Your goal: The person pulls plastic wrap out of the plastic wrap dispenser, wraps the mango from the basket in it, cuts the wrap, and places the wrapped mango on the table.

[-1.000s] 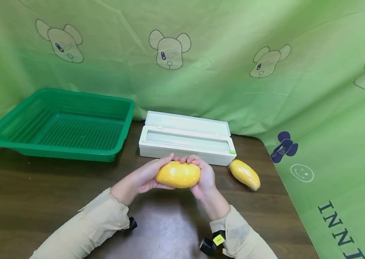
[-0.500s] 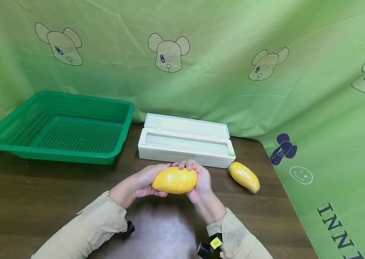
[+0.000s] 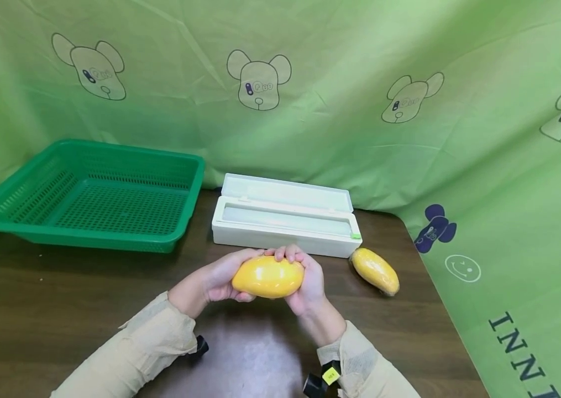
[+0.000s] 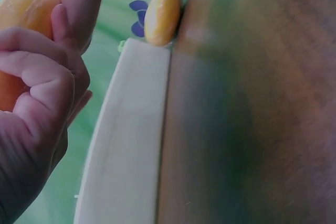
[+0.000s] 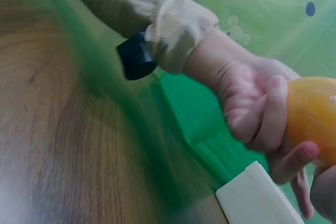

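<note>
Both hands grip one shiny yellow mango [image 3: 267,277] above the table, in front of the white box. My left hand [image 3: 220,276] holds its left end, with fingers curled underneath; in the right wrist view those left fingers [image 5: 268,114] bend against the fruit. Around the right end wraps my right hand [image 3: 310,282], its fingertips over the top. A second mango [image 3: 375,271], in clear wrap, lies on the table at the right. Behind the hands stands a white cling film box [image 3: 285,235] with its lid raised and a pale film roll inside.
A green perforated basket [image 3: 111,239] stands at the back left of the dark wooden table [image 3: 61,309]. Green printed cloth [image 3: 330,127] hangs behind the table and along its right side.
The hands with the mango have come slightly nearer and to the left over the last second. The view has tilted slightly; both hands keep their hold.
</note>
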A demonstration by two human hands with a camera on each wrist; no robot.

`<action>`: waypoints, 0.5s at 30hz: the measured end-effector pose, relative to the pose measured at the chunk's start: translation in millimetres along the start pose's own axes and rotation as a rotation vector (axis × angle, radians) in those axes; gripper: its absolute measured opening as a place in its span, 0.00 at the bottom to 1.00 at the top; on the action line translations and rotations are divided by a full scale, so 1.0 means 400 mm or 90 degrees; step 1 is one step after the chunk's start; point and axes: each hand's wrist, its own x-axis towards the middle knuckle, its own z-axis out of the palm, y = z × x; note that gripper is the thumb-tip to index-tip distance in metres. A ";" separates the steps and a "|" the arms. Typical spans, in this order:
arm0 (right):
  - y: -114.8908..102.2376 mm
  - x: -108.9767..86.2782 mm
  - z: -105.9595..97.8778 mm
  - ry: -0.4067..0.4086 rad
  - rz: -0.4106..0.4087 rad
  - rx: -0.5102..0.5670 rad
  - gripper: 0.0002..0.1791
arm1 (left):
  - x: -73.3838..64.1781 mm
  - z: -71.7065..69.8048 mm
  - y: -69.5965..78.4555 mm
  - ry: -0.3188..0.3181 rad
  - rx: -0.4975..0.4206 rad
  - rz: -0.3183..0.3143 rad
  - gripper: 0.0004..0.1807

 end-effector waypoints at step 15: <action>-0.025 -0.009 -0.043 0.065 0.134 -0.208 0.19 | -0.007 -0.016 0.006 0.049 0.061 -0.020 0.30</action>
